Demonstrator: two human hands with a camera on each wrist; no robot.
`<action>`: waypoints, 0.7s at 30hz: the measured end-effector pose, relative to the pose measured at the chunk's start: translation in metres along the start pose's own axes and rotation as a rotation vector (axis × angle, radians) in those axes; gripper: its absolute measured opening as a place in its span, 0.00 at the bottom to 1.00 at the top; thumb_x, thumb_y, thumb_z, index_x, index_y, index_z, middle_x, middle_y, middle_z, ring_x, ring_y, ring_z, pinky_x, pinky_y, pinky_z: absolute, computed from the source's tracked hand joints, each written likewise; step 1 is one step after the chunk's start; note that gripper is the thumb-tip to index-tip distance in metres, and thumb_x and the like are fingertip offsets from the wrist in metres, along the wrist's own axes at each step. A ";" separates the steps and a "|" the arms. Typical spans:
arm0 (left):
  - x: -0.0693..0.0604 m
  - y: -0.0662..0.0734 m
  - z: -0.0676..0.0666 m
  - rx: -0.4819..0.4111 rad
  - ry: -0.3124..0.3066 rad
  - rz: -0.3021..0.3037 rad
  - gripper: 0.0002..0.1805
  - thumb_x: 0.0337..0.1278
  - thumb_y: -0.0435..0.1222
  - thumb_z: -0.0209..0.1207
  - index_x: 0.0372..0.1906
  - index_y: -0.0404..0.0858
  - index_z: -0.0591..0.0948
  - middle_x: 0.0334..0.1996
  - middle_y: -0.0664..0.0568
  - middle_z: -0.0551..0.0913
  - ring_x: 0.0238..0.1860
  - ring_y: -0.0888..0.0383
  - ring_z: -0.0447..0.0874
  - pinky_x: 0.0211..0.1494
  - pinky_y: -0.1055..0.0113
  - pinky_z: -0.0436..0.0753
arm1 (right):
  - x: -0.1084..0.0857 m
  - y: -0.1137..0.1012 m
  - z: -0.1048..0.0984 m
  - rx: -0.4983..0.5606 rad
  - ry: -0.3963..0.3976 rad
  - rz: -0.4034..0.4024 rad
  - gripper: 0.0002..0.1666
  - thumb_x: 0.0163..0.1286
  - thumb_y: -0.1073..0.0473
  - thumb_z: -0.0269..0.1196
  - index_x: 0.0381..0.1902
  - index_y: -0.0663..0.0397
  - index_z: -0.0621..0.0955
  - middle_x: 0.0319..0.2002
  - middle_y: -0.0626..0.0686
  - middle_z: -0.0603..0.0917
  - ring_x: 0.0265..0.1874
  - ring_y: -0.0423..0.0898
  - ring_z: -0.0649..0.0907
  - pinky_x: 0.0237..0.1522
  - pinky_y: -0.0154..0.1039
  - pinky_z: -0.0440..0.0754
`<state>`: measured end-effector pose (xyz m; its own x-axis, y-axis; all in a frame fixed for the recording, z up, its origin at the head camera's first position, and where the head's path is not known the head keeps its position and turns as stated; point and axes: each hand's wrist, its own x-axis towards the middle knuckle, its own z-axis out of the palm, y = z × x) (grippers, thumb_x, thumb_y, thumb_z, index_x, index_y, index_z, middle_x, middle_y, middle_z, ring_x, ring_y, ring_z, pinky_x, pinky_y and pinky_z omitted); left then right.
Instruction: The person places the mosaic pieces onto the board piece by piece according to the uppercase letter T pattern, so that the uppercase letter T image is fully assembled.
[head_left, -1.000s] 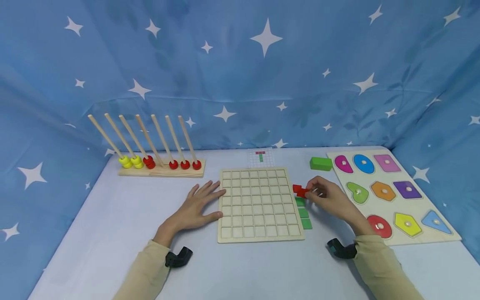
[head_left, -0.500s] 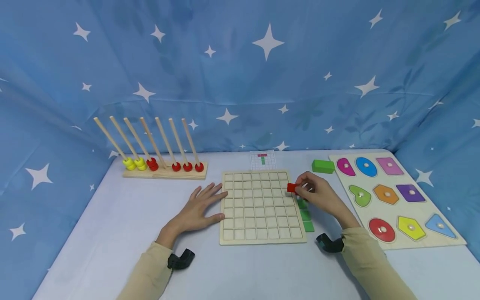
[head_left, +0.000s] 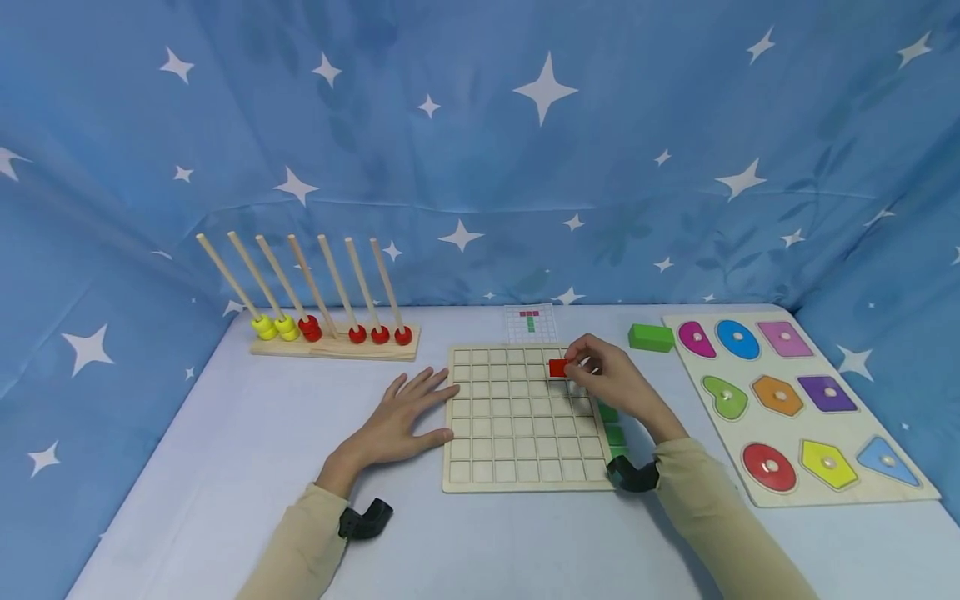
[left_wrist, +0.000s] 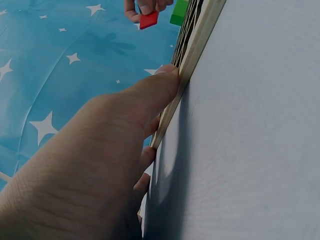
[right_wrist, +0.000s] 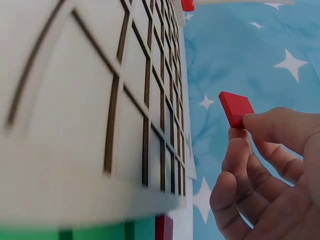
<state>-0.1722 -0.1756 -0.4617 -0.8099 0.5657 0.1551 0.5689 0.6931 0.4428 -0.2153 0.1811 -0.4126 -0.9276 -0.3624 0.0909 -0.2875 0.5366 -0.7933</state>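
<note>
A red square tile (head_left: 557, 367) is pinched between the thumb and fingertips of my right hand (head_left: 611, 379), above the upper right of the wooden grid board (head_left: 491, 487). In the right wrist view the tile (right_wrist: 236, 108) is held up off the board, tilted, by the right hand (right_wrist: 280, 170). My left hand (head_left: 393, 421) lies with spread fingers at the board's left edge. The left wrist view has the left hand's thumb (left_wrist: 155, 90) touching the board's side (left_wrist: 200, 47). Green tiles (head_left: 615, 435) lie along the board's right edge, partly hidden by the right wrist.
Behind the board lies a printed card (head_left: 531, 323) with a red and green T pattern. A green block (head_left: 651, 337) is at the back right, beside a shape puzzle board (head_left: 772, 492). At the back left stands a peg rack (head_left: 337, 348) with yellow and red rings.
My right hand has moved left and slightly back with the red tile, from beside the board to over it. The left hand stays at the board's edge. The head view has shifted slightly.
</note>
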 end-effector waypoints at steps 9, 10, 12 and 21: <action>0.000 -0.001 0.001 0.013 0.003 -0.002 0.36 0.58 0.57 0.56 0.71 0.54 0.63 0.75 0.53 0.54 0.76 0.49 0.47 0.74 0.42 0.43 | 0.018 -0.009 0.017 0.024 -0.039 -0.010 0.07 0.68 0.59 0.59 0.43 0.53 0.75 0.39 0.54 0.81 0.31 0.48 0.80 0.31 0.37 0.79; 0.000 -0.001 0.001 0.015 0.001 -0.005 0.36 0.58 0.58 0.56 0.71 0.54 0.63 0.75 0.53 0.54 0.76 0.49 0.46 0.74 0.42 0.43 | 0.020 -0.010 0.018 0.024 -0.042 -0.013 0.07 0.68 0.59 0.59 0.43 0.53 0.75 0.39 0.54 0.81 0.31 0.48 0.79 0.31 0.37 0.78; 0.000 -0.001 0.001 0.019 -0.005 -0.012 0.37 0.58 0.58 0.55 0.71 0.54 0.62 0.75 0.54 0.54 0.76 0.50 0.46 0.74 0.43 0.43 | 0.024 -0.013 0.022 0.022 -0.047 -0.008 0.07 0.68 0.60 0.58 0.43 0.52 0.76 0.39 0.54 0.81 0.30 0.47 0.79 0.31 0.37 0.78; 0.000 0.002 -0.001 0.038 0.010 0.012 0.37 0.57 0.57 0.56 0.71 0.51 0.64 0.74 0.50 0.55 0.75 0.46 0.49 0.73 0.39 0.46 | 0.038 -0.021 0.036 -0.016 -0.083 -0.042 0.06 0.69 0.60 0.57 0.43 0.53 0.75 0.40 0.53 0.81 0.32 0.47 0.80 0.33 0.39 0.77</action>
<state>-0.1712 -0.1745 -0.4599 -0.8043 0.5696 0.1696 0.5835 0.7027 0.4071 -0.2359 0.1291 -0.4141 -0.8920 -0.4460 0.0735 -0.3299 0.5312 -0.7803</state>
